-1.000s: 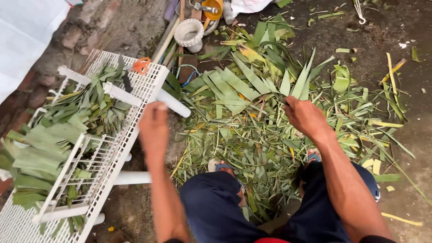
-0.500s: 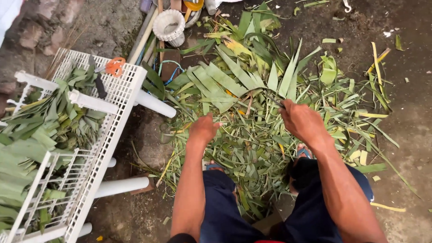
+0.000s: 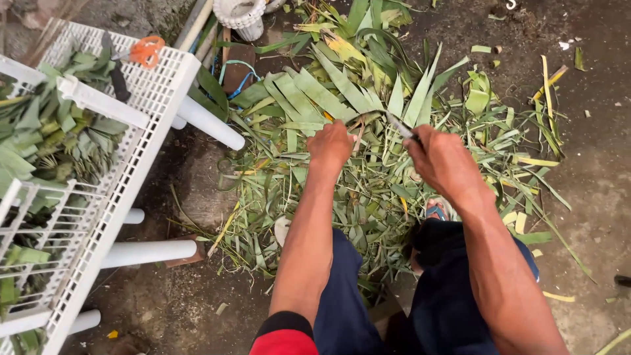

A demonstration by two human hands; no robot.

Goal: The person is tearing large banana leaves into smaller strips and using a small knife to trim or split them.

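A dark, damp concrete floor (image 3: 591,197) is seen from above, stained and littered with yellowed scraps, and the scene is dominated by a large heap of long green leaves (image 3: 368,151) spread over it. The heap is taken here as the landmark. At its near centre the left hand (image 3: 330,146) is closed around a leaf stem (image 3: 358,121), which is held just above the pile. Beside it, towards the heap's right half, the right hand (image 3: 442,158) is clenched on the handle of a small knife (image 3: 399,126), whose blade is pointed at the held stem. To the left of the heap a white plastic lattice rack (image 3: 141,141) on round white legs is laid, and cut green leaf pieces (image 3: 49,135) are piled in it. On the rack's far edge, orange-handled scissors (image 3: 135,56) are rested. Beyond the heap's far left corner a white woven basket (image 3: 241,14) is stood on the floor, with a brownish block (image 3: 238,69) and a loop of blue cord just beside it. Below the heap, on the near side, dark blue trousers (image 3: 342,309) and a blue sandal (image 3: 437,210) are visible.
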